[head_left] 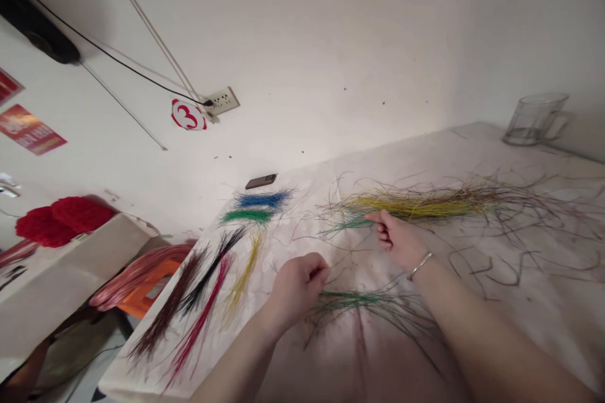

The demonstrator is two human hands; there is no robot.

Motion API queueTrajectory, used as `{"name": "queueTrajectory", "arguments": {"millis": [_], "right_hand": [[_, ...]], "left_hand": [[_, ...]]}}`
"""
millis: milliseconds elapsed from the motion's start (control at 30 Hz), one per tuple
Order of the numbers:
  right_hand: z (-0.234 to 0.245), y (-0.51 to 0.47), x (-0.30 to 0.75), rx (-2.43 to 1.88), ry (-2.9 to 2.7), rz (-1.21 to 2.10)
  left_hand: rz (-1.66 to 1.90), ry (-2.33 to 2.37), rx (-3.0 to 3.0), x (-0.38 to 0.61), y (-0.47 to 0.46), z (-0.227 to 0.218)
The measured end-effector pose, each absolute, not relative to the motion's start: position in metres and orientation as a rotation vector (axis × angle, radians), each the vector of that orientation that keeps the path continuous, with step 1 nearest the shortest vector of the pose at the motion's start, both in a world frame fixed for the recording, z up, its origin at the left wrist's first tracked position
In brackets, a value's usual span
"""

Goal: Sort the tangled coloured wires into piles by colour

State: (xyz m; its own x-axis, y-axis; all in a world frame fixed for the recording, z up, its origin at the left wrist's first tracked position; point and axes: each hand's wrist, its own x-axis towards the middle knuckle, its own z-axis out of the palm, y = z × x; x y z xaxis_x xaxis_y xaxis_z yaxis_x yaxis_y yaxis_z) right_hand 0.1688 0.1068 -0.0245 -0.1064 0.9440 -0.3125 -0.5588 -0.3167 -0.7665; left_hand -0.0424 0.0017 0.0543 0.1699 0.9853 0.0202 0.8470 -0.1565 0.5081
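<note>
My right hand [394, 238] reaches into a long mixed bundle of thin wires, mostly yellow [425, 206]. Its finger and thumb are closed at the ends of some green wires [347, 221] along the bundle's left side. A bracelet [420, 266] circles that wrist. Nearer to me, my left hand [300, 283] is closed with its fingers curled; what it holds, if anything, is hidden. Just right of and below it, a loose pile of green wires [363, 301] lies on the pale table cover [302, 371].
Sorted wire bundles lie leftward: blue [265, 199], green [246, 216], yellow [244, 274], black [215, 271], red [201, 321] and dark brown [169, 305]. A phone [261, 181] rests by the wall. A glass mug [534, 119] stands far right. An orange stool [146, 286] is beside the table.
</note>
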Motion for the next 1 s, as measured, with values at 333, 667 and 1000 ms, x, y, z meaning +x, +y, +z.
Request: {"name": "queueTrajectory", "arguments": {"millis": [333,667,1000], "right_hand": [[-0.027,0.113,0.18,-1.127,-0.556,1.451],[-0.025,0.104,0.172,-1.21,-0.774,1.356],[-0.034,0.11,0.168,-1.466,-1.403,1.015]], "left_hand": [[0.401,1.425,1.944,-0.088,-0.046,0.071],[0.246,1.737,2.176,-0.084,-0.033,0.042],[0.347,1.829,2.383,-0.062,0.038,0.033]]}}
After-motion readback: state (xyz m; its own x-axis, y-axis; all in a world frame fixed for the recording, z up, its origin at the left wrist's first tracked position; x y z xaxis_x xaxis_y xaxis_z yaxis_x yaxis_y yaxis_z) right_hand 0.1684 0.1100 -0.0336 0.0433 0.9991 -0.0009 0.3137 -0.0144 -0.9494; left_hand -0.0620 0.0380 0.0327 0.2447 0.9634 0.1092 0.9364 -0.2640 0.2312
